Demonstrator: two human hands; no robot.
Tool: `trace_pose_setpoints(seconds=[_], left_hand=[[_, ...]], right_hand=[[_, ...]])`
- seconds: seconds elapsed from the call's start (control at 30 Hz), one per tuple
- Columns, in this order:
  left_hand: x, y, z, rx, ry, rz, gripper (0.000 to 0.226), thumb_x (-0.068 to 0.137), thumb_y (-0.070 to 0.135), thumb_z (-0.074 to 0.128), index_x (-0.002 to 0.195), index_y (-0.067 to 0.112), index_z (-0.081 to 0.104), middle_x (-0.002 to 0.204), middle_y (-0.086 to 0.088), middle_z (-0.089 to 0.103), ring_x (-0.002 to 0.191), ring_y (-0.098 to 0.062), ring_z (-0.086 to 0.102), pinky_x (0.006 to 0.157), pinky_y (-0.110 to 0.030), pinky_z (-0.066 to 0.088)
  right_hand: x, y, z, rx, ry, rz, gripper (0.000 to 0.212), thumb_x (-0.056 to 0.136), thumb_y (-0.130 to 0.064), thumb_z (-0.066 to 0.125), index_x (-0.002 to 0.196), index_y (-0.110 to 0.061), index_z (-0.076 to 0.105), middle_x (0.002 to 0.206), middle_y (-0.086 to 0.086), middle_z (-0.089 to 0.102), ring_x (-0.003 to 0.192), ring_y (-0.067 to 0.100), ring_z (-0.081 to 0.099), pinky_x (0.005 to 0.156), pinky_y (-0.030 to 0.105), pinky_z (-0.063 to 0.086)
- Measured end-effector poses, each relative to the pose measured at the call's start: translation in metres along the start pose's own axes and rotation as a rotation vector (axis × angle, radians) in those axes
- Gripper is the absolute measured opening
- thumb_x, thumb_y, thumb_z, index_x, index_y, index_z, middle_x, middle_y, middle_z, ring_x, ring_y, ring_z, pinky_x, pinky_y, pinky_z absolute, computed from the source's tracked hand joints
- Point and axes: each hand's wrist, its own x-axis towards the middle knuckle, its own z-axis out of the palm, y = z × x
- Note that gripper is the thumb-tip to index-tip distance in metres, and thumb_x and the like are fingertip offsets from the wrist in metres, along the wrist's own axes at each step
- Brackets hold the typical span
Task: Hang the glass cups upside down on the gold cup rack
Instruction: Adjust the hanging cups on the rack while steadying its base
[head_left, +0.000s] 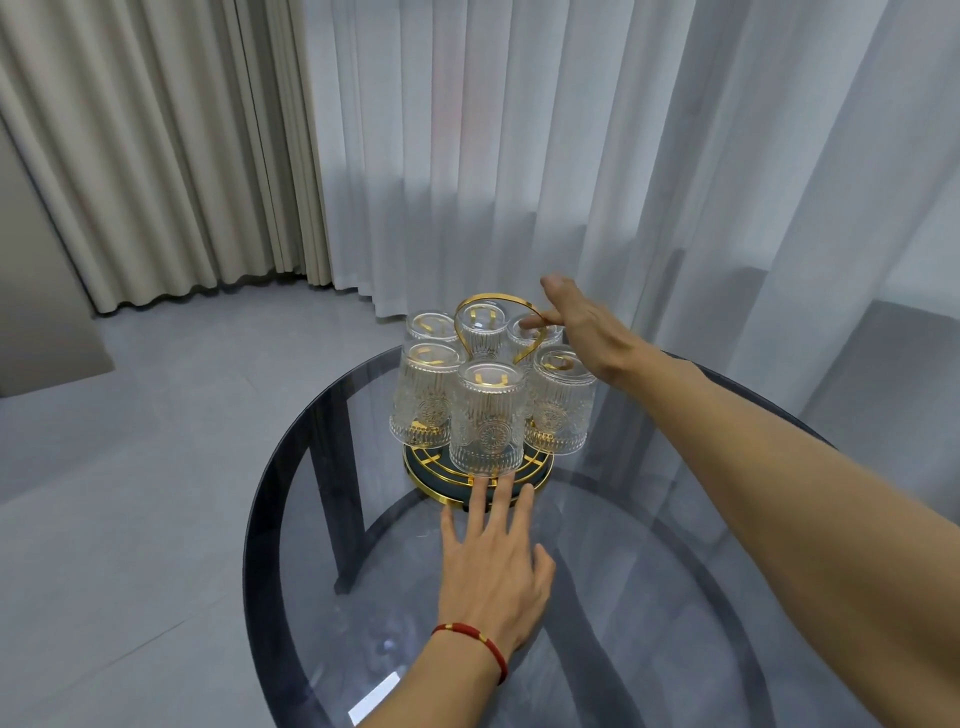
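While both arms reach forward over the round smoked-glass table, the gold cup rack stands between the two hands, toward the table's far edge. Head view, only view available.

Rack: dark round base with gold rim and gold rings, gold loop handle rising from the middle. Six glass cups hang on it upside down, bottoms up, gold prongs visible through each bottom. Cups are ribbed, with a round embossed medallion near the rim.

Left hand: flat, palm down, fingers spread and extended, holding nothing. Fingertips reach the near rim of the rack base, just below the nearest cup; whether they press on the rim cannot be told. Red cord bracelet with gold beads on that wrist.

Right hand: open, fingers extended, gripping nothing. One fingertip lies at the right side of the loop handle, above the far right cup; contact looks likely but is not certain.

Pale curtains hang beyond the right hand.
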Motion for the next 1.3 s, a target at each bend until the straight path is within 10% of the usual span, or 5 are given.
trace_pose_setpoints(seconds=[0.43, 1.3], left_hand=[[0.002, 0.0, 0.001, -0.007, -0.004, -0.016, 0.063, 0.096, 0.045, 0.031, 0.155, 0.026, 0.022, 0.167, 0.0, 0.013, 0.153, -0.026, 0.001, 0.119, -0.062, 0.011], [0.002, 0.001, 0.0, -0.042, 0.012, -0.025, 0.063, 0.096, 0.043, 0.031, 0.155, 0.026, 0.02, 0.167, 0.001, 0.013, 0.153, -0.024, 0.0, 0.12, -0.059, 0.01]], right_hand=[[0.012, 0.004, -0.008, -0.161, 0.003, 0.002, 0.085, 0.1, -0.072, 0.008, 0.122, -0.023, 0.074, 0.148, 0.008, 0.058, 0.133, 0.026, 0.049, 0.116, 0.052, 0.029], [0.024, 0.007, -0.017, -0.159, 0.113, -0.078, 0.065, 0.108, -0.053, 0.018, 0.132, -0.019, 0.068, 0.146, 0.005, 0.059, 0.122, 0.021, 0.056, 0.101, 0.035, 0.036]])
